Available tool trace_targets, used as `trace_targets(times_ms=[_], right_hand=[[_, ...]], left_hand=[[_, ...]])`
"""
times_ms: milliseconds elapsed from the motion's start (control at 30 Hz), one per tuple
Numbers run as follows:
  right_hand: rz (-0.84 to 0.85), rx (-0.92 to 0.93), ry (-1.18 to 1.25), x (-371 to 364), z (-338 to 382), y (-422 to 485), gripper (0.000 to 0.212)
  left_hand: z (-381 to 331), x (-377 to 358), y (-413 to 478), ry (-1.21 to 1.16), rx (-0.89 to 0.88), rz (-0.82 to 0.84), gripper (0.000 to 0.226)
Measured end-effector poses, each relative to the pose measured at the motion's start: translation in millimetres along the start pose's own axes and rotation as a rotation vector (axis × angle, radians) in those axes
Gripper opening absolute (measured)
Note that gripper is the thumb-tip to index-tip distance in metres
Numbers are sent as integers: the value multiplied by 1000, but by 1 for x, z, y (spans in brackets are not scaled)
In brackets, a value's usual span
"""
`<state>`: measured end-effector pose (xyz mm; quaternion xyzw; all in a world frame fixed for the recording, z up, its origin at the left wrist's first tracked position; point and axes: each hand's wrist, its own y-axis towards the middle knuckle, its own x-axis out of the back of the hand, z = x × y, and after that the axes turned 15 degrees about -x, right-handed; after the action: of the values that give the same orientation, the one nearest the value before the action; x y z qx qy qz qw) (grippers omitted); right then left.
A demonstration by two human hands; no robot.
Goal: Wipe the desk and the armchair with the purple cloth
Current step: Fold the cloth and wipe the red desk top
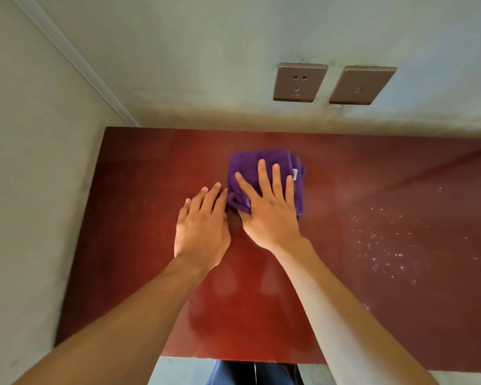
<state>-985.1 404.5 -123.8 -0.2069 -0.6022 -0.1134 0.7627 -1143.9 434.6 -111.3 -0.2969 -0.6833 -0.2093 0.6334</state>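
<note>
Pale grey-green walls [206, 51] meet in a corner at the left, with two bronze socket plates [299, 82] above the far edge of a glossy red-brown tabletop [139, 218]. On it, towards the back and about midway across, lies a folded purple cloth [250, 165] of fluffy microfibre. The right hand [270, 215] lies flat on it, fingers straight and spread, pressing rather than gripping. The left hand [203, 232] is flat too, fingers together on the bare wood just beside the cloth; its fingertips seem to touch the cloth's left edge.

The cloth looks light, soft and limp. It should slide easily on the sheen under a flat palm, though the folds may creep or bunch — best held by even pressure over the middle, or by pinching the stacked edges to refold it.

Room is plentiful: the wall bounds the far edge, the left end stops short of the side wall, and the near edge sits by the person's dark blue trousers [233, 375]. A scatter of pale specks [383, 240] lies well to the right — likely the next patch. No armchair is in view.
</note>
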Motion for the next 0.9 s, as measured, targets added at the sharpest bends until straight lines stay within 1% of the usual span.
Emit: trace_targets(times_ms=[67, 167, 233, 367, 433, 567, 700, 800, 900], right_hand=[[-28, 58, -44, 2, -16, -4, 74], [-42, 45, -95, 11, -46, 9, 80], [-35, -19, -125, 20, -71, 26, 79], [13, -194, -92, 36, -122, 61, 76], [43, -229, -72, 42, -139, 77, 76], [114, -229, -22, 48, -153, 88, 73], [101, -225, 35, 44, -163, 58, 71], [65, -247, 45, 37, -172, 11, 70], [26, -286, 44, 28, -176, -46, 72]], left_hand=[[0, 2, 2, 38, -12, 14, 50], [-3, 4, 10, 74, -14, 8, 46], [-13, 6, 18, 70, -27, -7, 46], [-51, 6, 42, 12, -149, 32, 52], [-72, 3, 53, -19, -192, 53, 53], [-105, -7, 63, -41, -243, 106, 53], [-108, -11, 62, -35, -222, 87, 52], [-103, -12, 63, -21, -242, 79, 50], [-106, -13, 65, -25, -215, 69, 48]])
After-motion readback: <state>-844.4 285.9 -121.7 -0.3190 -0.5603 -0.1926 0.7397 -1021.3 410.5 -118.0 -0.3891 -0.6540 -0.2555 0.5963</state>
